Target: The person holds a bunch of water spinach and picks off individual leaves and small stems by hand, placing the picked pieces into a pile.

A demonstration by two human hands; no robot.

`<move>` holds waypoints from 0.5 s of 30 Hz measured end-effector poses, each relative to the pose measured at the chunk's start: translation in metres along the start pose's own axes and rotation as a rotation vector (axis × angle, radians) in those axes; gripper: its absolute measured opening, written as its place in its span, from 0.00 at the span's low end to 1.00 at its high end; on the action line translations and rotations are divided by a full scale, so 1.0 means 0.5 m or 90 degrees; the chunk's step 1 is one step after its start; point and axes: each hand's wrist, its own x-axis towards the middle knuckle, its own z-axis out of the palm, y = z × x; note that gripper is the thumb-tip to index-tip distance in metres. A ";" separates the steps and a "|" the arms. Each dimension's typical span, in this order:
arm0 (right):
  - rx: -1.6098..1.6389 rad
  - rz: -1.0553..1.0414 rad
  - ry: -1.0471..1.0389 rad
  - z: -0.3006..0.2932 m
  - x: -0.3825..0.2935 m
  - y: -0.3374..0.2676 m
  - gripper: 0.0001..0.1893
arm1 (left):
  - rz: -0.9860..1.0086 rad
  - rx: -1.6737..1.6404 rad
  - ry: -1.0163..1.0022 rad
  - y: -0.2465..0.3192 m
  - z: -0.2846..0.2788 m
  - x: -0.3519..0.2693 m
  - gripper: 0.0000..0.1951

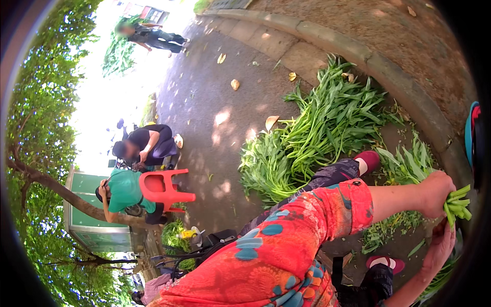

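Observation:
My right hand (437, 195), on a bare forearm below a red patterned sleeve, is closed around a bunch of green leafy stems (457, 205). The cut, hollow-looking ends stick out on one side, and leaves (412, 163) show on the other side of the fist. My left hand (441, 243) is just below it in the picture, its fingertips at the lowest stem end; whether they pinch it is unclear. A large heap of long-stemmed leafy greens (326, 122) lies on the pavement beside my foot. Loose leaves and trimmings (391, 230) are scattered between my maroon shoes (385, 264).
A stone kerb (391, 76) curves past the heap, with bare soil beyond. A red plastic stool (165, 190) stands by a person in a green shirt (124, 190). Another person in dark clothes (149, 146) bends nearby; a third (157, 38) is farther off. A black bag (220, 238) is near my arm.

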 end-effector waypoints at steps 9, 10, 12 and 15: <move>-0.004 -0.017 0.062 0.016 -0.001 0.009 0.10 | 0.015 -0.043 0.024 0.005 -0.009 -0.013 0.10; -0.001 -0.014 0.062 0.017 -0.001 0.011 0.10 | 0.010 -0.038 0.024 0.005 -0.011 -0.015 0.10; 0.006 -0.008 0.062 0.019 -0.002 0.015 0.10 | -0.003 -0.025 0.022 0.006 -0.014 -0.019 0.10; 0.004 -0.005 0.062 0.017 -0.009 0.003 0.10 | 0.024 -0.001 0.030 0.014 -0.006 -0.013 0.10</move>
